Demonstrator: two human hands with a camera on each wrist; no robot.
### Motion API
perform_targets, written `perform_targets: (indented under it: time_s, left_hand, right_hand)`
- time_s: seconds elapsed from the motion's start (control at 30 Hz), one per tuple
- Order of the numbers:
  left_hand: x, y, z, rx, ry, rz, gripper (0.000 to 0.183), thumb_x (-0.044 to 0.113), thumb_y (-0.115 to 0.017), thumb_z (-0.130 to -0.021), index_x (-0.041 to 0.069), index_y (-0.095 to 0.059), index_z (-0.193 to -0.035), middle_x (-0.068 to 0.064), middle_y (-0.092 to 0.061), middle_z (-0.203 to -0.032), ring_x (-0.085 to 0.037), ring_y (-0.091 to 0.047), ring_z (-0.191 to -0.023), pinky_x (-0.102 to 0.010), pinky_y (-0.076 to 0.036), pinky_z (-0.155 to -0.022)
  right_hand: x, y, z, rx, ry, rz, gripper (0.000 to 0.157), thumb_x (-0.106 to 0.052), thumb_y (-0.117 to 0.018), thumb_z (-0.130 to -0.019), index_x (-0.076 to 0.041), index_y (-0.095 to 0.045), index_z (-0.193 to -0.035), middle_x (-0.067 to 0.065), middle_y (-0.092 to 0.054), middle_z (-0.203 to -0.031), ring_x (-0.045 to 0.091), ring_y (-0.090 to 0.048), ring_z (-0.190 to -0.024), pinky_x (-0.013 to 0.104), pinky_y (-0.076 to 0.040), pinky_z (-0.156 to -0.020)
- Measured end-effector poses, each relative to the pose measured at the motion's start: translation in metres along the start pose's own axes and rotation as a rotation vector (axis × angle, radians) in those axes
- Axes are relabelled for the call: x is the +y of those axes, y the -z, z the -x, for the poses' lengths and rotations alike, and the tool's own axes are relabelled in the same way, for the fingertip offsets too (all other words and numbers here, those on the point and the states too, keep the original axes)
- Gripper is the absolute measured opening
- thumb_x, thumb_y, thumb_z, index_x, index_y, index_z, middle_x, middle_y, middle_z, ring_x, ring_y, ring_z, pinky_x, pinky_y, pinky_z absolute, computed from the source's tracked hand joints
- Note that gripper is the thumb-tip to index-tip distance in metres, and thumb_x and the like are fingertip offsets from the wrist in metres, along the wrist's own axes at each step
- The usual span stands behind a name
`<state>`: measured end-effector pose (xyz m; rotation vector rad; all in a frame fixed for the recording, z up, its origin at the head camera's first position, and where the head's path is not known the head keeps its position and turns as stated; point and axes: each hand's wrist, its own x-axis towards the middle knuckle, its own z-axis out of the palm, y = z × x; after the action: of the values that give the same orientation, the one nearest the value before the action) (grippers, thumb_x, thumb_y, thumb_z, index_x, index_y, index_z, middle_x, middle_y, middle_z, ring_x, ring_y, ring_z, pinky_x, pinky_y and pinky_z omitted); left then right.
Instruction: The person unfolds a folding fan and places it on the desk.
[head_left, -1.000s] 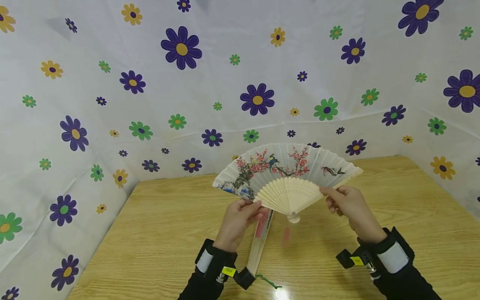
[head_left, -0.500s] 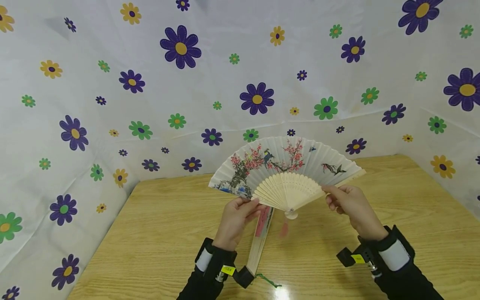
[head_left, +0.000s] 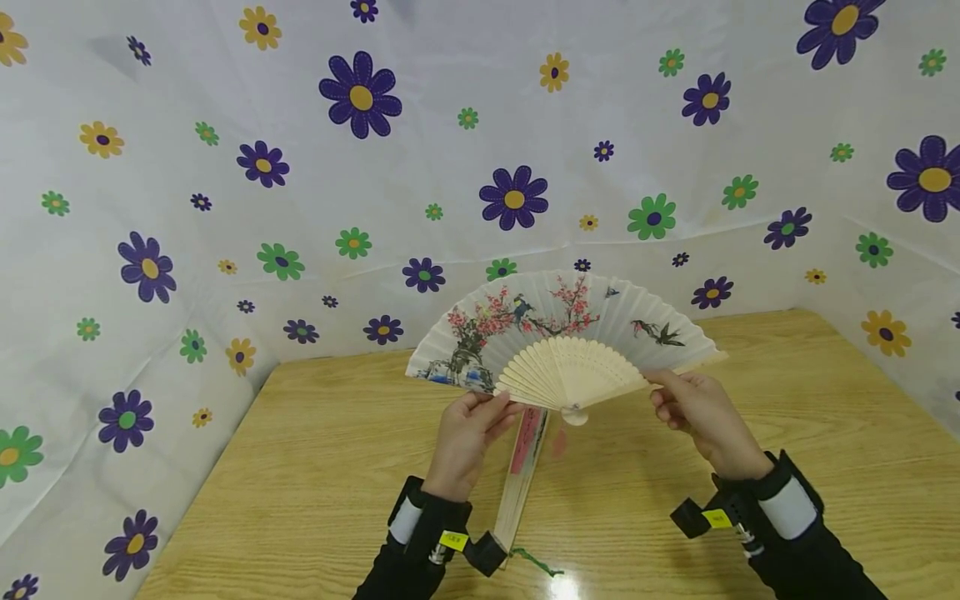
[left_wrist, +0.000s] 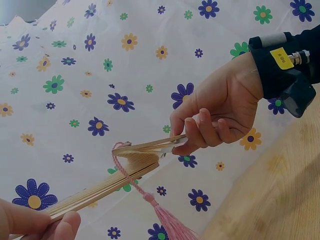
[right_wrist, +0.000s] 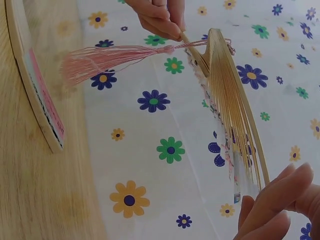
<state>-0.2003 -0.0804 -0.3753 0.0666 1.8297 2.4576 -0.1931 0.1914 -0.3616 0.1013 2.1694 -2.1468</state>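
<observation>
A spread folding fan with pale wooden ribs and a white leaf painted with red blossoms and birds is held up above the table. My left hand pinches its left outer rib between thumb and fingers. On the other side my right hand pinches the right outer rib. A pink tassel hangs from the fan's pivot, clearest in the two wrist views. Below lies a second folding fan, folded up, with a pink and grey leaf edge and a green cord at its near end.
The wooden table reaches back to a white cloth printed with purple, green and yellow flowers, which stands behind it and at both sides. The folded fan lies near my left wrist.
The spread fan has risen a little and shifted slightly left, its pivot moving up and left. Both hands keep their pinch on its outer ribs. The folded fan stays put.
</observation>
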Motion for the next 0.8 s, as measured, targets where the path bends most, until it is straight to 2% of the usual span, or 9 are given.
perform_targets:
  time_s: [0.17, 0.57, 0.8]
  left_hand:
    - [0.0006, -0.0010, -0.0001, 0.014, 0.002, 0.023, 0.004, -0.002, -0.051, -0.095, -0.005, -0.051, -0.097, 0.000, -0.066, -0.080, -0.007, -0.066, -0.077, -0.016, -0.055, -0.070]
    - [0.0000, -0.0005, 0.0027, 0.006, -0.011, 0.045, 0.008, 0.000, -0.051, -0.095, -0.005, -0.051, -0.101, 0.000, -0.066, -0.083, -0.007, -0.066, -0.080, -0.017, -0.054, -0.074]
    - [-0.0048, -0.0038, 0.0000, 0.047, 0.000, 0.080, 0.008, 0.000, -0.053, -0.095, -0.007, -0.053, -0.099, 0.000, -0.066, -0.082, -0.008, -0.067, -0.078, -0.016, -0.055, -0.072]
  right_hand:
    - [-0.0001, -0.0004, 0.0001, 0.005, -0.008, -0.018, 0.035, -0.026, -0.055, -0.095, -0.015, -0.057, -0.062, -0.009, -0.052, -0.058, 0.005, -0.045, -0.052, 0.017, -0.041, -0.048]
    - [0.0036, -0.0071, 0.0012, 0.044, -0.018, -0.094, 0.033, -0.022, -0.053, -0.096, -0.014, -0.055, -0.064, -0.008, -0.051, -0.059, 0.005, -0.045, -0.052, 0.015, -0.041, -0.048]
    - [0.0055, -0.0035, 0.0000, 0.089, -0.008, -0.143, 0.034, -0.019, -0.053, -0.095, -0.016, -0.054, -0.061, -0.009, -0.049, -0.058, 0.004, -0.045, -0.053, 0.015, -0.041, -0.048]
